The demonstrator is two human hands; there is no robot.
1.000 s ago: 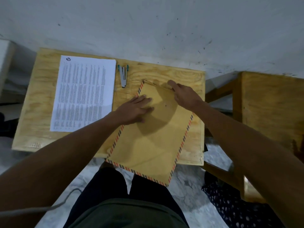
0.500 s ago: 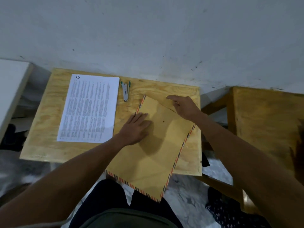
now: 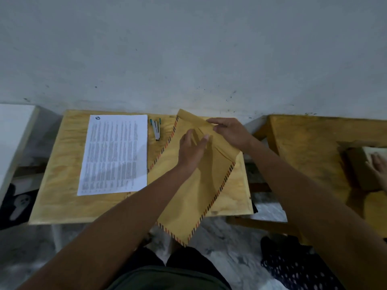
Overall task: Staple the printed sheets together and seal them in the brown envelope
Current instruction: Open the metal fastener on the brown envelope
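Two hands on the brown envelope, both at its far end. It lies diagonally on the right half of the small plywood table; far corner reaches the table's back edge by the wall, near corner overhangs the front edge above the person's lap. Striped airmail border runs along its left, right and near edges.

Right hand: thumb and fingers pinch the flap at the far end, flap lifted off the envelope body. Left hand: fingers straight and slightly spread, resting on the envelope just below the flap; can't tell how hard it bears down.

Printed sheets lie flat on the left half of the table, far edge near the back edge, right edge just beside the envelope's left border. Can't tell whether they're stapled. Stapler sits at the back edge, in the gap between sheets and envelope, touching neither hand.

Bare wood shows along the table's left edge, front-left corner and to the right of the envelope. A second wooden table stands well apart on the right, with another person's hand at the frame edge, blurred.
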